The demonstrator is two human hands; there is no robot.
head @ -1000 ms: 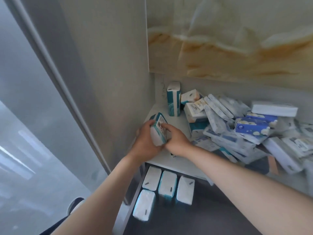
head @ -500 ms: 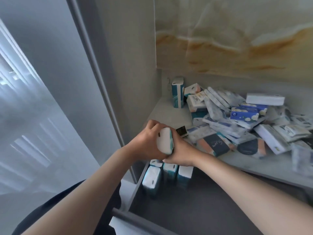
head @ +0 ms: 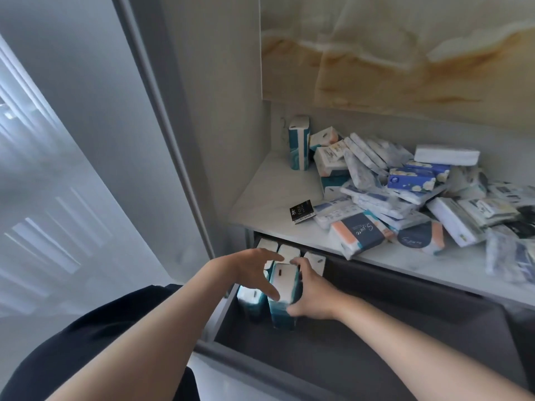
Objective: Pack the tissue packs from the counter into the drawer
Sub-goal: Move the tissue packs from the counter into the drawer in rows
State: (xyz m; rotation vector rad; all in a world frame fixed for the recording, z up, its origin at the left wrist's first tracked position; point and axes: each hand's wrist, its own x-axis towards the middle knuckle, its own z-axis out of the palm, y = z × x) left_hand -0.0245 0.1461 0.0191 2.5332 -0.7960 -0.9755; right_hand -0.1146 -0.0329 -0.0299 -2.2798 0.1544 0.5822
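Drawer [head: 390, 319] open, dark grey inside. One teal-and-white tissue pack [head: 285, 287] is held upright at the drawer's near left corner, gripped by the right hand [head: 314, 296], whose fingers are curled round its right side with the thumb under its front edge. The left hand [head: 254, 273] is spread above it with straight fingers; nothing is gripped, and only the thumb is seen to touch the pack's top.

Already stowed: a back row of three packs [head: 289, 251] is seen just beyond the fingertips, and a fourth pack [head: 250, 299] is stood just left of the held one, under the left palm. Whether the held pack is fully seated cannot be told.

Left to do – nearly all of it, as judged. A large heap of mixed tissue packs [head: 405, 198] is piled on the counter [head: 269, 192], beyond and to the right of the right hand. Most of the drawer to the right of the hands is unfilled.
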